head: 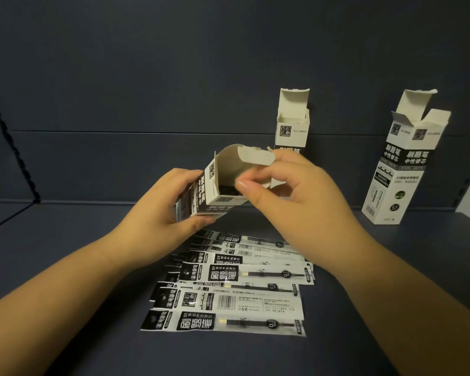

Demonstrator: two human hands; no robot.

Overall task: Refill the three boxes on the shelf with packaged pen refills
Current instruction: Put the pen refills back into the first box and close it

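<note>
Head cam looking down at my shelf [65, 280] job: my left hand [158, 202] is wrapped round one box [215, 194], tipped with its mouth toward me, and my right hand [291, 185] is pinching the top flap [255, 157] back. Something dark sits inside, can't tell what. The packaged refills [228, 291] are fanned out flat just below my hands, and the other two boxes [292, 123] [402, 164] stand open at the back. Tip, imo: keep that flap folded well clear and the box tilted, then slide packets in narrow end first so the corners don't snag.
</note>
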